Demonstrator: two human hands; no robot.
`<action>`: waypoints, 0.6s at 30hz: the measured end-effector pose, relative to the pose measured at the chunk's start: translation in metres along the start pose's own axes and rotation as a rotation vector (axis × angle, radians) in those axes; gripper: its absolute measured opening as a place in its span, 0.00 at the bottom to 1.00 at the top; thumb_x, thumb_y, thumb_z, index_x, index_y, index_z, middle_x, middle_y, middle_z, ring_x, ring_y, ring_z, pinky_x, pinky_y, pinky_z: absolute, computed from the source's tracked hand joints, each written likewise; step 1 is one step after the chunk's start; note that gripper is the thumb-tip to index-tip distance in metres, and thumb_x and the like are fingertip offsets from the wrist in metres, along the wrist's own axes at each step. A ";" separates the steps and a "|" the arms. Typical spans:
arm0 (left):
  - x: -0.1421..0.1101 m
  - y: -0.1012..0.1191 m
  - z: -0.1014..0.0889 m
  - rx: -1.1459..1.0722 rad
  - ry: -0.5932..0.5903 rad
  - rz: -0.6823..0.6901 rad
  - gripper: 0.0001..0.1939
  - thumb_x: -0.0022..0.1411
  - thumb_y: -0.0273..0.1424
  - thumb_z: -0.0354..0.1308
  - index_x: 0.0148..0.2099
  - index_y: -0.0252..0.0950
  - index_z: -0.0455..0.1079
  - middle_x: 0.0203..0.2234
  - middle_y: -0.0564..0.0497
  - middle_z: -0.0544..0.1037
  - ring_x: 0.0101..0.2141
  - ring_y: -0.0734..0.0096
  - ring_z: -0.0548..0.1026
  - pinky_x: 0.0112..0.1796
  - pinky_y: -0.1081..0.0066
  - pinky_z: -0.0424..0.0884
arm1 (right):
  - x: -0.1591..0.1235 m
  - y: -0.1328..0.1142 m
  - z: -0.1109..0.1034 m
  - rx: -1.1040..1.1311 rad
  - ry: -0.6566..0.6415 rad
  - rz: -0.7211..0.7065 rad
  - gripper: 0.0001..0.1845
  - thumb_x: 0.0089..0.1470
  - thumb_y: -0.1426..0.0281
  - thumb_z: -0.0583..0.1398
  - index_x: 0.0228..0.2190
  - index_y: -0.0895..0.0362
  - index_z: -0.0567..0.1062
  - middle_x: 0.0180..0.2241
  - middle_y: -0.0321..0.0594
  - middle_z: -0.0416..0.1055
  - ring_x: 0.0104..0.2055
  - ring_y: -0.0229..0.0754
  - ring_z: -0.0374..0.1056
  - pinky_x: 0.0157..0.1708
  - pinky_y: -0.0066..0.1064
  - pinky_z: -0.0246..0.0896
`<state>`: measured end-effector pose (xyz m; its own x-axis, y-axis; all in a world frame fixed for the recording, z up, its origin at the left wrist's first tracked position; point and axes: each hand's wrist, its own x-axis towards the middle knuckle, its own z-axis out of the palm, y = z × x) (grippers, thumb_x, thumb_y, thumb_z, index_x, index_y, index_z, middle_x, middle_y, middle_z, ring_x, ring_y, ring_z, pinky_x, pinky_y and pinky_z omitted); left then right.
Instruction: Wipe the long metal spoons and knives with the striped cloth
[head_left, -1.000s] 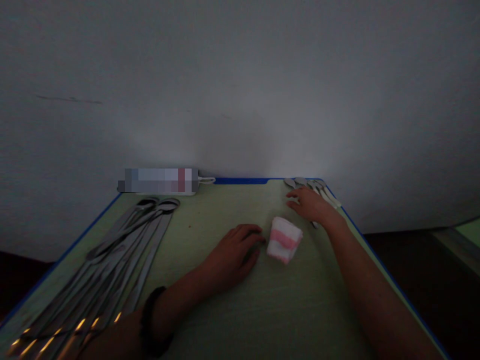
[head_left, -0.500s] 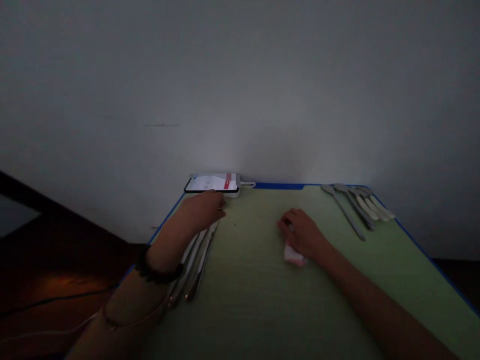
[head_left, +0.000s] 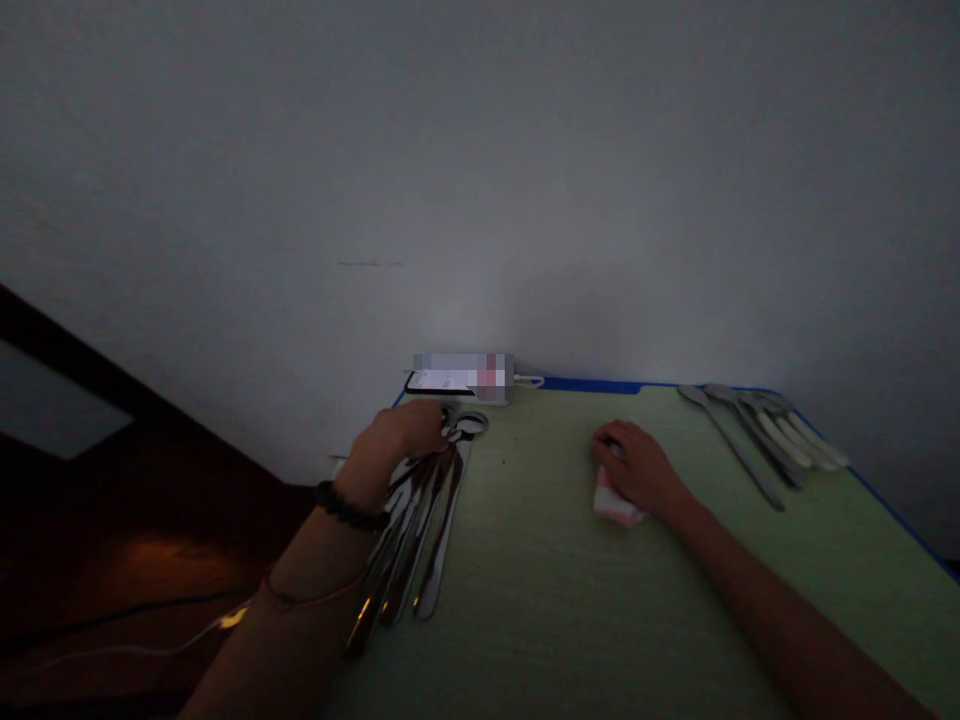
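My left hand (head_left: 401,437), a dark beaded bracelet at its wrist, is over the upper end of a pile of metal cutlery (head_left: 427,540) on the left of the table. Its fingers are curled down among the spoon heads; what they pinch is hidden. Just right of them shows one shiny spoon bowl (head_left: 472,424). Near the middle, my right hand (head_left: 637,468) is closed over a small folded white cloth with pink stripes (head_left: 616,508), which rests on the tabletop and sticks out below the fingers.
A phone (head_left: 450,380) with a white cable lies at the back left edge by the wall. At the back right, several spoons (head_left: 739,425), some with white handles, lie side by side. The pale green table (head_left: 547,600) has a blue rim. Cables (head_left: 150,650) run at lower left.
The view has turned left. My left hand has gone from beside the cloth to the left cutlery pile. My right hand has left the right-hand spoons and closed over the cloth.
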<state>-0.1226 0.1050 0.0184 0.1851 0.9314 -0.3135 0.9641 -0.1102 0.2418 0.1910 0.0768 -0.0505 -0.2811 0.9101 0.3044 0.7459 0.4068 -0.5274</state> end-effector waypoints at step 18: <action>-0.030 0.090 0.008 -0.154 -0.197 0.400 0.12 0.59 0.36 0.51 0.29 0.36 0.70 0.21 0.52 0.77 0.19 0.72 0.72 0.23 0.75 0.63 | -0.027 0.002 -0.016 0.102 0.351 -0.041 0.13 0.58 0.68 0.48 0.36 0.55 0.70 0.38 0.44 0.67 0.45 0.44 0.62 0.48 0.39 0.56</action>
<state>-0.0395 0.0647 0.0425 0.5832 0.7410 -0.3330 0.7730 -0.3801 0.5079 0.2095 0.0517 -0.0466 -0.0723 0.8174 0.5715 0.6692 0.4646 -0.5799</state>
